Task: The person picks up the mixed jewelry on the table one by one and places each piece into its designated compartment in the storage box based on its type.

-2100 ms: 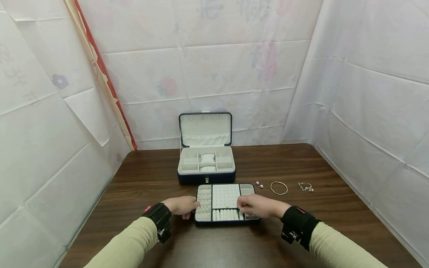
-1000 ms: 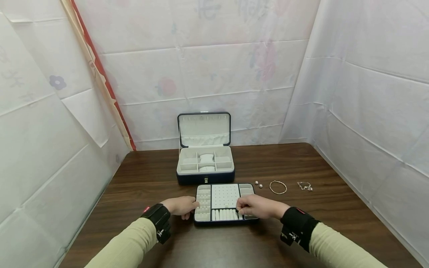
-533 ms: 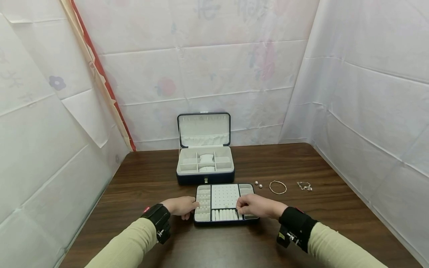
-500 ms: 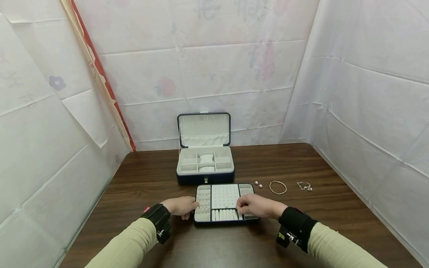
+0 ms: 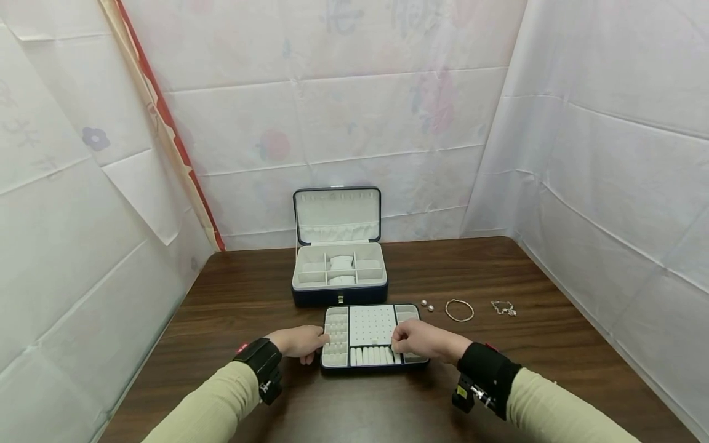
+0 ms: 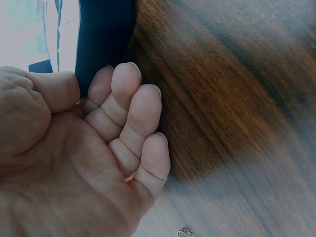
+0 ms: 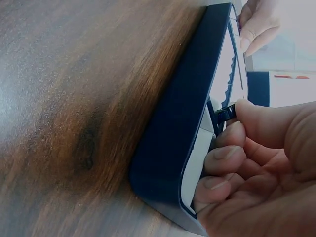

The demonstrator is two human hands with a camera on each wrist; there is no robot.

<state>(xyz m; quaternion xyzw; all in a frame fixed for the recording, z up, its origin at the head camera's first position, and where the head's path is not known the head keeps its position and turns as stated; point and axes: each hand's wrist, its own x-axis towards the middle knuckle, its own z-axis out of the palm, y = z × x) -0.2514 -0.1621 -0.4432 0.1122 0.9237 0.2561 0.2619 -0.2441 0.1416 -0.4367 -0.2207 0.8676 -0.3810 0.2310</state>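
A navy jewelry tray (image 5: 373,326) with white compartments, a pegboard panel and a row of ring rolls lies on the table. My left hand (image 5: 298,342) grips its left edge, thumb over the rim and index finger against the side; in the left wrist view the other fingers of the left hand (image 6: 98,138) curl loosely beside it. My right hand (image 5: 423,340) is over the right end of the ring rolls. In the right wrist view its thumb and index finger pinch a small dark shiny piece (image 7: 226,113), whose kind is unclear, at the ring rolls.
Behind the tray stands an open navy jewelry box (image 5: 340,294) with compartments and a white cushion. To the right lie two pearl-like balls (image 5: 427,305), a gold bangle (image 5: 460,311) and a chain bracelet (image 5: 503,307). White sheets hang around the table.
My right wrist has shifted slightly left and turned, while its fingertips stay at the ring rolls. My left hand and the tray hold their places.
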